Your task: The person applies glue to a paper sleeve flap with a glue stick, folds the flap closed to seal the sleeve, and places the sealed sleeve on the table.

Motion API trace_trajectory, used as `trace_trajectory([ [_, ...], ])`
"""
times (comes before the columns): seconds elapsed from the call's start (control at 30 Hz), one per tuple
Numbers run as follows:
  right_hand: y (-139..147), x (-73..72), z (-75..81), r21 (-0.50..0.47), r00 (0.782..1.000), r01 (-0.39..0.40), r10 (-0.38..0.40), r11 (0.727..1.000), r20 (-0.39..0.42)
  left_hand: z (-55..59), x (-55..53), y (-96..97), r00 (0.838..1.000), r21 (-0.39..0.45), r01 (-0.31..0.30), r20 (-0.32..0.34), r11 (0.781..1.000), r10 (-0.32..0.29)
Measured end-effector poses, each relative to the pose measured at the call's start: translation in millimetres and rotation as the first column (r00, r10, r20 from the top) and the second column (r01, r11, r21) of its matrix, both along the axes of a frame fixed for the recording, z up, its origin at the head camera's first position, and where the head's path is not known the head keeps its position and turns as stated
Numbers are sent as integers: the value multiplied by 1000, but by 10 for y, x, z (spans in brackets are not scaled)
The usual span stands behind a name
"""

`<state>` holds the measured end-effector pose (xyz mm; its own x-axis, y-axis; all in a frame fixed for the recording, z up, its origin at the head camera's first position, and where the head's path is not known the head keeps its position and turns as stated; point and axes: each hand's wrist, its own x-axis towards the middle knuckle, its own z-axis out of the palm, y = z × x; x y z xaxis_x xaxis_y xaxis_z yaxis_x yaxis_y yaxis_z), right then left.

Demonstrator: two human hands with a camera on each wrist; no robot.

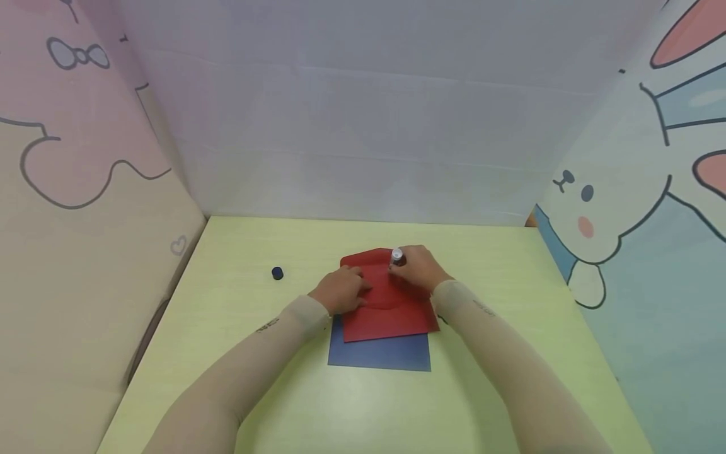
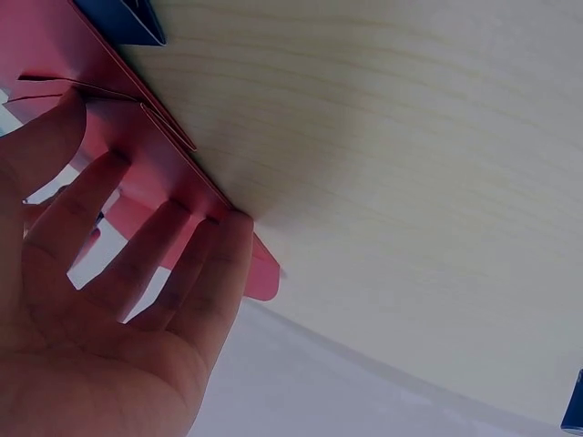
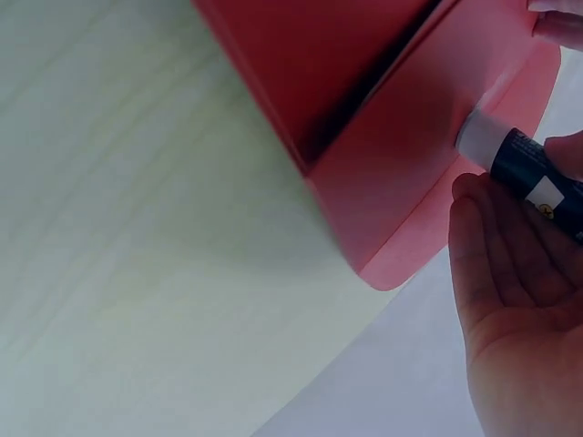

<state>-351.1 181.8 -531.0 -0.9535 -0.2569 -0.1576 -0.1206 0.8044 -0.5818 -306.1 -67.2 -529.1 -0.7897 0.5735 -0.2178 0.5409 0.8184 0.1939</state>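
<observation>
A red envelope (image 1: 391,321) lies on the table with its flap (image 1: 363,256) spread toward the back wall. My left hand (image 1: 339,290) rests on the envelope's left side, fingers extended, fingertips on the red paper in the left wrist view. My right hand (image 1: 421,270) holds a glue stick (image 3: 537,177) between thumb and fingers. The stick's white end meets the red paper near the fold of the flap in the right wrist view. A blue sheet (image 1: 380,353) sticks out from under the envelope's near edge.
A dark blue cap (image 1: 277,273) sits on the pale yellow table (image 1: 244,246), left of the envelope. A pale back wall (image 1: 363,145) and side panels with cartoon drawings (image 1: 612,208) border the table.
</observation>
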Motion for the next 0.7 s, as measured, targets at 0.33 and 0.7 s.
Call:
trace_trajectory([
  [0.33,110,15,-35,-263,994,101,-87,960,64,49,23,10,1000,-4,-5,12,1000,5],
  [0.7,-159,-52,-21,-322,992,-53,88,945,96,52,8,-2,1000,8,-8,17,1000,8],
])
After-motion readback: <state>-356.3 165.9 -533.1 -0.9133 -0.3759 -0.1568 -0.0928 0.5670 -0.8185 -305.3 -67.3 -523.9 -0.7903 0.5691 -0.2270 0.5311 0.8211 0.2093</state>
